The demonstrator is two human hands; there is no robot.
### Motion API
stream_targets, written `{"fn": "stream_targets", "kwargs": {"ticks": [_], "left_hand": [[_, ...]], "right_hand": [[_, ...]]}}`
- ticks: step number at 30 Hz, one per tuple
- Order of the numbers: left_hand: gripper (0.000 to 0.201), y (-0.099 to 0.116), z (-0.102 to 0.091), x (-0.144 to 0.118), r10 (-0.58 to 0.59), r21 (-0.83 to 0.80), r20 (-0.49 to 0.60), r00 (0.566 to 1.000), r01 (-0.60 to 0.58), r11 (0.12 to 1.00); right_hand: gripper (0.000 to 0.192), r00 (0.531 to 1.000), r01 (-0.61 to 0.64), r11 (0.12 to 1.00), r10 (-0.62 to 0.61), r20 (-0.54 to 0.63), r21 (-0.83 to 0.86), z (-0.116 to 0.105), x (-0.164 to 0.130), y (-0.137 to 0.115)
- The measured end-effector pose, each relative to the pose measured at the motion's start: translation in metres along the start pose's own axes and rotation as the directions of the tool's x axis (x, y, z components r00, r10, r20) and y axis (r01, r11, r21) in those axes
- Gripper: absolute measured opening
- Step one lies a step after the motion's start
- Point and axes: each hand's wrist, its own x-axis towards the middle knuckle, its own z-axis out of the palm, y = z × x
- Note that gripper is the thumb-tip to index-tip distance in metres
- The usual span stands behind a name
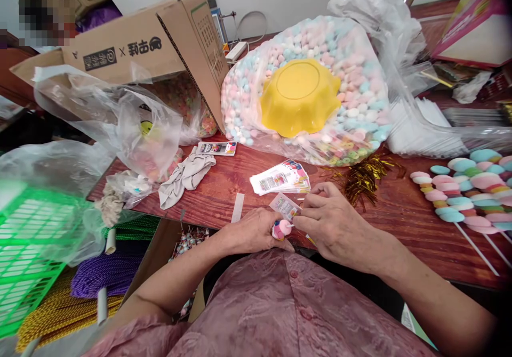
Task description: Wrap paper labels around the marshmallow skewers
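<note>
Hands x2 together at table edge, left hand (252, 232) clamped on 1 pink candy (281, 229), right hand (332, 224) pinching it.

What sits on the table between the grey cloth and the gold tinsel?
In the head view, a stack of printed labels lies between the grey cloth and gold tinsel.

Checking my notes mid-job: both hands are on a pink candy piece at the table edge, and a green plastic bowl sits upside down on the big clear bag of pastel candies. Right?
Not quite. The upside-down plastic bowl on the big clear bag of pastel candies is yellow, not green, as the head view shows. The rest holds: the left hand and right hand are both on the pink candy piece at the table edge.
</note>
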Motion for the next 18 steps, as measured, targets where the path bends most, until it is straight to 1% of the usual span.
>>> {"fn": "stream_targets", "kwargs": {"ticks": [3,6,7,8,9,11,12,14,15,16,17,18], "left_hand": [[0.041,0.0,0.001,0.0,0.001,-0.03,-0.029,1.0,-0.002,1.0],[0.045,-0.001,-0.003,-0.003,-0.002,-0.048,-0.036,0.999,0.0,0.999],[0.049,-0.003,-0.006,-0.004,0.01,-0.088,-0.011,1.0,-0.011,0.996],[0.054,-0.005,-0.009,-0.005,0.03,-0.161,0.037,0.999,-0.024,0.987],[0.057,-0.007,-0.012,-0.005,0.059,-0.267,0.107,0.992,-0.029,0.963],[0.055,-0.013,-0.016,-0.004,0.14,-0.505,0.266,0.954,0.014,0.863],[0.054,-0.016,-0.017,-0.001,0.183,-0.598,0.345,0.921,0.065,0.799],[0.055,-0.02,-0.016,0.005,0.269,-0.701,0.479,0.836,0.18,0.69],[0.057,-0.021,-0.014,0.008,0.3,-0.719,0.522,0.799,0.222,0.659],[0.056,-0.021,-0.012,0.011,0.317,-0.724,0.547,0.775,0.247,0.644],[0.053,-0.02,-0.01,0.014,0.316,-0.723,0.552,0.772,0.254,0.643],[0.05,-0.018,-0.008,0.016,0.294,-0.718,0.535,0.792,0.244,0.652]], "right_hand": [[0.023,0.999,-0.019,1.0,0.019,-0.035,-0.006,0.009,-0.002,-0.003],[0.022,0.997,-0.024,1.0,0.022,-0.078,-0.018,0.006,-0.007,0.002],[0.022,0.995,-0.026,1.0,0.024,-0.092,-0.018,0.003,-0.01,0.005],[0.022,0.994,-0.026,1.0,0.025,-0.106,-0.011,-0.001,-0.012,0.008],[0.023,0.993,-0.027,1.0,0.027,-0.111,-0.002,-0.006,-0.014,0.01],[0.025,0.994,-0.006,1.0,0.009,-0.111,0.028,-0.013,-0.018,0.013],[0.026,0.993,0.015,0.999,-0.01,-0.115,0.041,-0.015,-0.019,0.013],[0.026,0.988,0.066,0.997,-0.059,-0.14,0.044,-0.019,-0.02,0.011],[0.025,0.984,0.087,0.995,-0.081,-0.158,0.037,-0.019,-0.02,0.009],[0.024,0.98,0.101,0.995,-0.096,-0.176,0.023,-0.02,-0.02,0.006],[0.022,0.976,0.109,0.994,-0.107,-0.192,0.003,-0.02,-0.021,0.004],[0.02,0.972,0.112,0.993,-0.115,-0.207,-0.022,-0.021,-0.022,0.002]]}}
